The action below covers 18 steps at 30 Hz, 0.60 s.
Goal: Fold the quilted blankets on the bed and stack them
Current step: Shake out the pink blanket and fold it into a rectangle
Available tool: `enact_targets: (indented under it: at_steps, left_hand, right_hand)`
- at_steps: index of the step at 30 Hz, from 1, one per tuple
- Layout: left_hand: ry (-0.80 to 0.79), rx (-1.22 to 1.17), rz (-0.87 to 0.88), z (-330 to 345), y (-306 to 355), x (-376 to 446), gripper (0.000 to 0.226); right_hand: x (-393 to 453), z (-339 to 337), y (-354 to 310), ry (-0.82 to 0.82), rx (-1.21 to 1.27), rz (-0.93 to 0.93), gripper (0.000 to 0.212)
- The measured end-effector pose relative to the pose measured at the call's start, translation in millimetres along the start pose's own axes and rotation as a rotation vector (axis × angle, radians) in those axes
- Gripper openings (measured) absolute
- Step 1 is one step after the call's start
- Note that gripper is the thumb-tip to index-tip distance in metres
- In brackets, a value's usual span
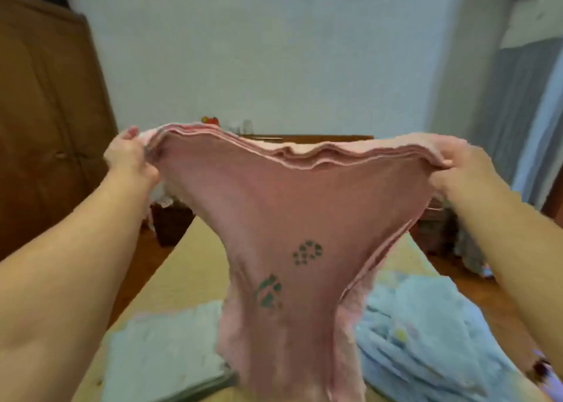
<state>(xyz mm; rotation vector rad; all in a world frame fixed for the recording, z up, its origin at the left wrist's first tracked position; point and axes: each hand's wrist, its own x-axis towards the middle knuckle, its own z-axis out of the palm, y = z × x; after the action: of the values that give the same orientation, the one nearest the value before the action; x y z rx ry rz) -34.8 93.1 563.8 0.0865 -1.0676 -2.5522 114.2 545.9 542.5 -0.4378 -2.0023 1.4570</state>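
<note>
Pink blanket (292, 218): hanging in the air above the bed (195, 267), several layers showing along its top edge, green prints on the side facing the camera, lower end drooping between the two cloths lying below.
Left hand (131, 157): gripping the blanket's top left corner, fingers curled round the layered edge.
Right hand (457, 170): gripping the top right corner in the same way.
Grey-green folded blanket (164, 353): lying flat on the bed, lower left.
Light blue blanket (426, 334): lying rumpled on the bed, lower right.
Wooden wardrobe (45, 127): standing at left.
Pale wall (274, 51): running behind.
</note>
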Motion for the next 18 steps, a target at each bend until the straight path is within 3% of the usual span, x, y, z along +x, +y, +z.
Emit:
enact_targets:
  at_steps: [1, 3, 5, 7, 10, 13, 15, 18]
  left_hand:
    - [-0.031, 0.031, 0.065, 5.0, 16.1, 2.7, 0.037]
    - [0.001, 0.001, 0.118, 18.4, 55.8, 11.9, 0.031]
    - [0.036, 0.052, 0.139, 6.4, 69.8, 8.5, 0.031]
    - [0.034, 0.130, 0.129, -20.3, 66.1, 2.3, 0.038]
    - [0.087, 0.140, 0.051, -65.2, 69.5, -19.6, 0.044]
    - [0.192, 0.200, -0.028, -130.2, 49.8, -56.9, 0.040]
    - [0.310, 0.320, -0.082, -189.6, 26.5, -79.7, 0.033]
    - [0.429, 0.555, -0.178, -297.8, -17.9, -113.2, 0.023]
  right_hand:
    - [19.0, -2.9, -28.9, 0.035, 0.191, -0.051, 0.057]
    - [18.2, -9.2, -68.0, 0.079, 0.803, 0.081, 0.062]
    - [1.9, -10.5, -80.4, 0.106, 1.078, 0.193, 0.045]
    - [-5.4, -8.4, -74.4, 0.177, 1.026, 0.313, 0.032]
    - [-22.6, -4.3, -32.5, 0.175, 0.957, 0.370, 0.032]
    - [-65.7, 3.6, 15.6, 0.210, 0.832, 0.551, 0.025]
    - [-105.7, 6.3, 69.7, 0.242, 0.762, 0.671, 0.019]
    - [-171.6, 9.5, 164.2, 0.134, 0.685, 0.805, 0.026]
